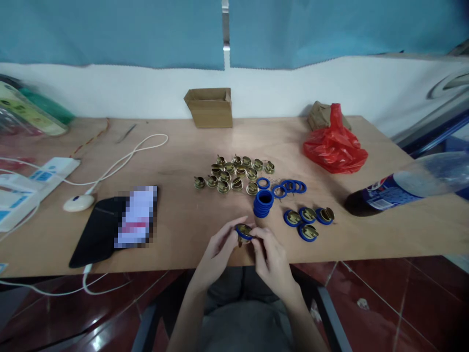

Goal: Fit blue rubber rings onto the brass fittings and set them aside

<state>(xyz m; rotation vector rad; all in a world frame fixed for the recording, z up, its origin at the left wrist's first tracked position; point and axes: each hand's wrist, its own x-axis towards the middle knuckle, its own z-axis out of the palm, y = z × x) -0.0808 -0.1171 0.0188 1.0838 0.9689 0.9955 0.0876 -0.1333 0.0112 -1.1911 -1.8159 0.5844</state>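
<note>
Between my two hands, just above the table's front edge, is a round brass-coloured metal piece with a blue ring (243,231) around it. My left hand (220,248) grips it from the left, and the fingers of my right hand (270,252) pinch its right side. Just beyond stands a stack of blue rings (263,203), with several loose blue rings (294,186) behind and to the right. Several brass-coloured pieces without rings (237,184) sit in a group farther back. To the right lie several pieces fitted with blue rings (308,232).
On the left are a phone with a lit screen (138,217), a black flat object (97,232), white cables and a white power strip (54,171). An open cardboard box (212,110) stands at the wall. A red plastic bag (335,146) and a lying cola bottle (388,193) are on the right.
</note>
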